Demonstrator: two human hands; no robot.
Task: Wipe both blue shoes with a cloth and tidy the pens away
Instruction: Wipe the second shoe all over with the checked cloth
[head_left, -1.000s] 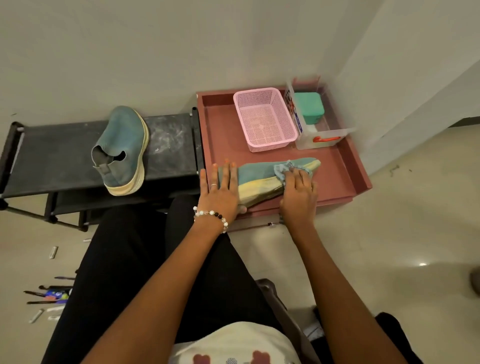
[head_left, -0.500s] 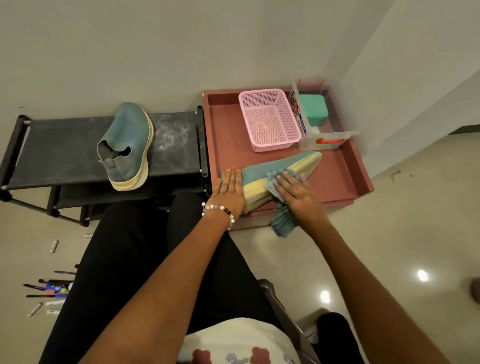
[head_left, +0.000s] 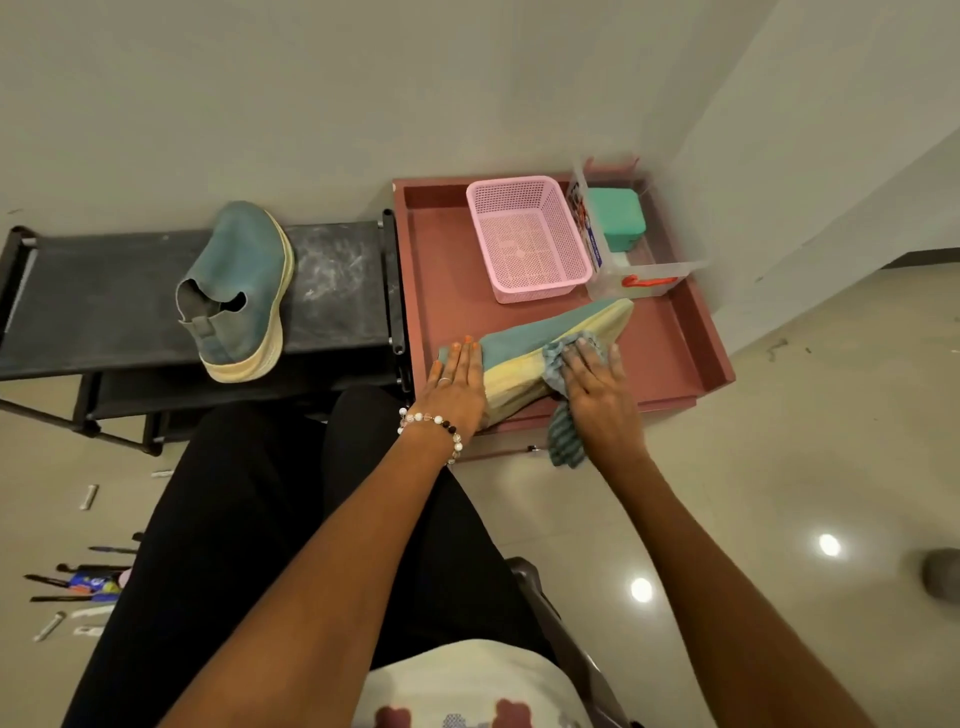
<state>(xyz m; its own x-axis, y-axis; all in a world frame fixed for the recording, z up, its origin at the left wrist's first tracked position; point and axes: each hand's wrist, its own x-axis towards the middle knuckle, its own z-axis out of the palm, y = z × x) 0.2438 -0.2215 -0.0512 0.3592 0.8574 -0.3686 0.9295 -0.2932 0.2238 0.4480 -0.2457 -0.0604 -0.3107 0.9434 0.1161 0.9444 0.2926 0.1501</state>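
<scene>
— In the red tray (head_left: 670, 364) by the wall: where does the shoe lie?
— On its side, near the tray's front edge. The shoe (head_left: 524, 338) points its toe toward the clear box (head_left: 644, 270), cream sole facing you.

— And your hands?
— Your left hand (head_left: 457, 384) lies flat on the heel end, fingers straight, pressing it down. Your right hand (head_left: 597, 384) presses the cloth (head_left: 563, 436) against the sole, fingers spread and relaxed; the cloth's tail hangs over the tray's front edge.

— The other shoe?
— The second shoe (head_left: 239, 291) stands upright on the black rack (head_left: 104, 301), well apart from the tray, toe toward the wall.

— The pens?
— The pens (head_left: 78, 577) lie scattered on the floor (head_left: 779, 467) at far left, beside your leg, with loose caps near them.

— What else is in the tray?
— A pink basket (head_left: 524, 239) sits at the back, just beside the clear box, which holds a green case (head_left: 618, 218).
</scene>
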